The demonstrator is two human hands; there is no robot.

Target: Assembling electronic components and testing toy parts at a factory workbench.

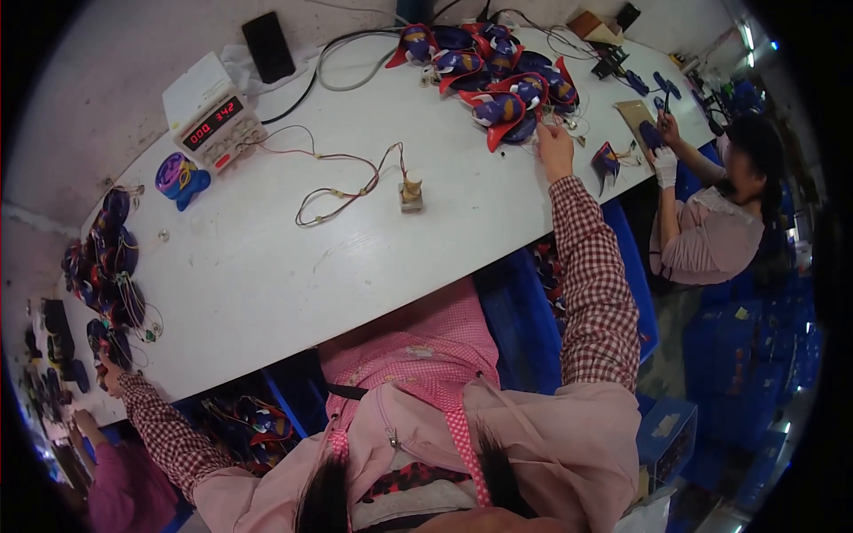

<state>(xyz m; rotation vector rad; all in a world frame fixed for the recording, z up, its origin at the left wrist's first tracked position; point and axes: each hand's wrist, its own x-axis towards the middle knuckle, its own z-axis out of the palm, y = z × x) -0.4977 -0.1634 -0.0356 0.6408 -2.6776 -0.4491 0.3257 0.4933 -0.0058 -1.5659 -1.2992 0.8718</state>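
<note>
My right hand (556, 153) is stretched to the far right, its fingers closed at the lower edge of a pile of purple, red and white plastic shells (498, 108) with thin wires. What lies between those fingertips is too small to make out. At the far left my left hand (110, 377) has its fingers around the near end of a dark blue-and-red plastic shell (108, 341), lowest of a heap of similar shells (105, 258) with loose wires. Between my hands, a small metal block (410, 195) stands on the white table (355, 266), joined by leads to a power supply (209, 124).
Behind the power supply a black phone (268, 47) leans on the wall. A purple-and-blue tape roll holder (181, 180) stands beside it. One shell (606, 163) lies right of my right hand. A co-worker (720, 204) sits at right, another person (124, 480) at lower left. Blue bins (515, 306) stand below the table edge.
</note>
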